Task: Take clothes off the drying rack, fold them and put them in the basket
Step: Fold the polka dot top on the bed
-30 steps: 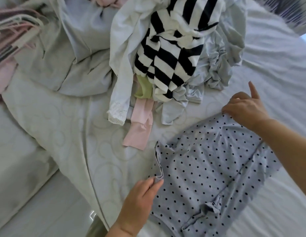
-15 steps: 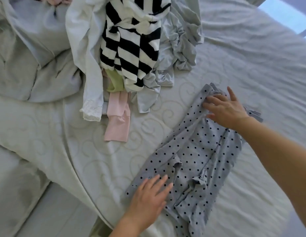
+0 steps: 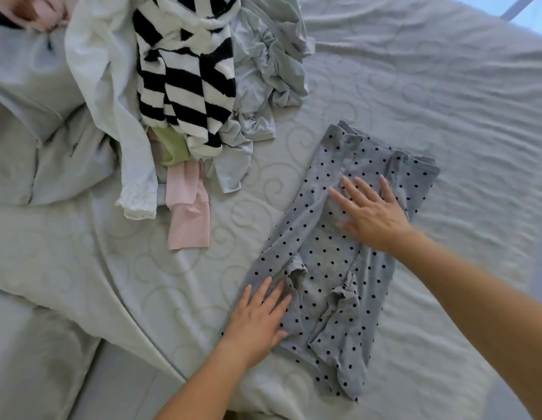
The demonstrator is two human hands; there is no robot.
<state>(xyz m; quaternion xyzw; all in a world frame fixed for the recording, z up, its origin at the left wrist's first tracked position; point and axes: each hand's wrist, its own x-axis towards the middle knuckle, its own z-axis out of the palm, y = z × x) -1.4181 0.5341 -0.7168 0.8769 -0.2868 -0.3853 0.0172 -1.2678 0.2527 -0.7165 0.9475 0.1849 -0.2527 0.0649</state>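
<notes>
A grey garment with black polka dots (image 3: 330, 268) lies folded lengthwise on the white bed (image 3: 430, 116), running from upper right to lower left. My left hand (image 3: 259, 316) lies flat with straight fingers on its near left edge. My right hand (image 3: 371, 212) presses flat with spread fingers on its upper part. Neither hand holds anything. No drying rack or basket is in view.
A heap of unfolded clothes lies at the upper left: a black-and-white striped top (image 3: 184, 83), a white lace-trimmed piece (image 3: 124, 153), a pink piece (image 3: 188, 216), a yellow-green piece (image 3: 172, 145) and pale grey garments (image 3: 269, 71). The bed's edge (image 3: 136, 344) runs diagonally at lower left.
The dotted garment went from spread wide to folded into a narrower strip. My right hand slid from its far end down onto its upper part and flattened. My left hand stays flat on the near edge.
</notes>
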